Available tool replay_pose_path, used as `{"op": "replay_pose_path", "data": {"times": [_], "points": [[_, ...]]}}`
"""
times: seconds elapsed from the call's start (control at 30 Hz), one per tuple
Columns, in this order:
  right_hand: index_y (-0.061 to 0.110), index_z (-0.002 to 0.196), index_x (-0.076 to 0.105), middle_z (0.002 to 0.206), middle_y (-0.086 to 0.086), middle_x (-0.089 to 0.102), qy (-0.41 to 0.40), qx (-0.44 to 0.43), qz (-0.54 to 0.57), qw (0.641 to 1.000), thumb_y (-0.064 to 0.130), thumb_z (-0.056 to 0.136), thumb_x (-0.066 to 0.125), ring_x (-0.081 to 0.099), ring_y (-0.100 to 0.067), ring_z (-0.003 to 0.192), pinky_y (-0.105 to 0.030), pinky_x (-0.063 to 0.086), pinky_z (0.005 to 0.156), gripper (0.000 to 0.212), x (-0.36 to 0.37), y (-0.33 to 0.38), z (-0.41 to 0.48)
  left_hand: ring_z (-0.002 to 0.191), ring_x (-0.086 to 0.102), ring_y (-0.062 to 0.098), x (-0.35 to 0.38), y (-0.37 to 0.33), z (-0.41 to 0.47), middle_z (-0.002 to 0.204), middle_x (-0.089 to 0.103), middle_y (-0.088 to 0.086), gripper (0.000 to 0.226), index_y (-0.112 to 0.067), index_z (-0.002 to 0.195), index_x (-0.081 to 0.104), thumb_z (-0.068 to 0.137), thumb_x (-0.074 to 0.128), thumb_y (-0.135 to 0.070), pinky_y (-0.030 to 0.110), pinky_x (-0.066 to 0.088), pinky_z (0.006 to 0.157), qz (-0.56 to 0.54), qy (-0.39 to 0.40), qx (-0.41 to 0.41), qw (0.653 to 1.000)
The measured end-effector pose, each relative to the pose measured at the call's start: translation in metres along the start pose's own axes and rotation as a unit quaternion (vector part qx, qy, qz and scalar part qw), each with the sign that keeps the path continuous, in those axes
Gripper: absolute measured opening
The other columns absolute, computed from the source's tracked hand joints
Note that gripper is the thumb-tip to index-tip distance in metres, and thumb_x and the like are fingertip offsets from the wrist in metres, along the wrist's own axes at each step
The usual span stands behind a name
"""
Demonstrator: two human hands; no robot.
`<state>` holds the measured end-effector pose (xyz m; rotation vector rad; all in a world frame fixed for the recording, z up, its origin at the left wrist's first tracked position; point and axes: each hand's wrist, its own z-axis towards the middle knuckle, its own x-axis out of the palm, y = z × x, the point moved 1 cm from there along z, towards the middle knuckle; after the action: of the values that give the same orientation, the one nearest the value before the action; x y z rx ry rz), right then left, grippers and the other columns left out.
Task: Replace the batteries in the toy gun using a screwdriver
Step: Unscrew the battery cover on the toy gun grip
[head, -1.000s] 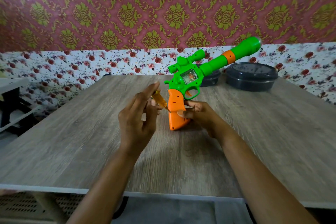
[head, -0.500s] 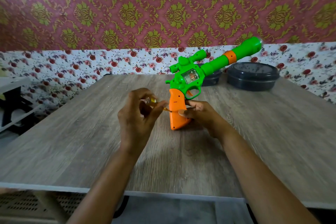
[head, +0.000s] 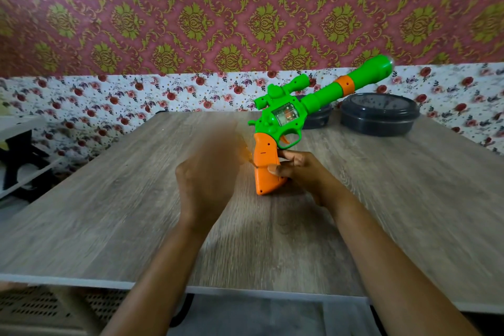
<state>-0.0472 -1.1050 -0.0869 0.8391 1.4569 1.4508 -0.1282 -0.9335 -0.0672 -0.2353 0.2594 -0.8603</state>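
On the wooden table the toy gun stands butt-down, barrel angled up to the right, with my right hand curled round its orange grip. My left hand is blurred beside the amber screwdriver; whether its fingers hold it I cannot tell.

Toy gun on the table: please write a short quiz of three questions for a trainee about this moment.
1. Which hand grips the toy gun by its orange handle?
2. True or false: the toy gun lies flat on its side.
3. The screwdriver tip meets: A) the green barrel; B) the orange handle; C) the scope.
Key: 1 the right hand; 2 false, it stands on its butt on the table, barrel raised; 3 B.
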Motion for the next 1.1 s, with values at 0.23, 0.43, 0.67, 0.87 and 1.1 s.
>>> {"op": "replay_pose_path", "data": {"times": [0.23, 0.43, 0.67, 0.87, 1.1], "points": [[0.018, 0.124, 0.057, 0.113, -0.01, 0.066, 0.003, -0.004, 0.006, 1.0, 0.007, 0.086, 0.06, 0.063, -0.017, 0.094, -0.017, 0.055, 0.068, 0.039, -0.0008, -0.0011, -0.0009, 0.074, 0.061, 0.002, 0.0004, -0.0032, 0.0007, 0.091, 0.06, -0.011, 0.026, -0.02, 0.093, 0.048, 0.079, 0.069, -0.023, 0.013, 0.048, 0.058, -0.054, -0.014, -0.031, 0.998], [0.013, 0.128, 0.056, 0.117, -0.016, 0.065, -0.002, 0.002, -0.003, 1.0, 0.008, 0.086, 0.06, 0.063, -0.027, 0.105, -0.039, 0.053, 0.089, 0.042, -0.0012, -0.0025, 0.0011, 0.069, 0.068, 0.005, 0.0005, -0.0003, -0.0006, 0.093, 0.065, -0.007, 0.028, -0.023, 0.114, 0.05, 0.088, 0.062, -0.021, 0.022, 0.054, 0.055, -0.046, -0.007, -0.038, 0.998], [0.017, 0.124, 0.058, 0.115, -0.014, 0.067, -0.012, 0.014, -0.004, 1.0, 0.009, 0.086, 0.062, 0.063, -0.025, 0.105, -0.037, 0.051, 0.09, 0.04, -0.0005, -0.0042, 0.0034, 0.071, 0.069, 0.006, -0.0004, -0.0004, -0.0001, 0.11, 0.064, -0.003, 0.037, -0.021, 0.13, 0.048, 0.094, 0.047, -0.012, 0.028, 0.059, 0.06, -0.025, -0.002, 0.011, 1.0], [0.018, 0.123, 0.058, 0.113, -0.013, 0.066, -0.009, 0.015, -0.002, 1.0, 0.009, 0.086, 0.061, 0.062, -0.023, 0.103, -0.032, 0.051, 0.086, 0.038, -0.0006, -0.0023, 0.0016, 0.071, 0.068, 0.005, -0.0013, 0.0014, 0.0, 0.103, 0.064, -0.011, 0.035, -0.015, 0.126, 0.054, 0.091, 0.057, -0.017, 0.022, 0.055, 0.06, -0.008, -0.033, -0.016, 0.999], [0.02, 0.121, 0.058, 0.111, -0.012, 0.066, -0.002, 0.01, 0.0, 1.0, 0.01, 0.086, 0.061, 0.063, -0.022, 0.099, -0.029, 0.055, 0.075, 0.037, -0.0014, -0.0026, 0.0017, 0.074, 0.064, -0.003, -0.0006, -0.0029, 0.0009, 0.087, 0.063, -0.014, 0.033, -0.016, 0.091, 0.046, 0.075, 0.073, -0.025, 0.015, 0.049, 0.059, -0.056, -0.054, -0.083, 0.994]]}}
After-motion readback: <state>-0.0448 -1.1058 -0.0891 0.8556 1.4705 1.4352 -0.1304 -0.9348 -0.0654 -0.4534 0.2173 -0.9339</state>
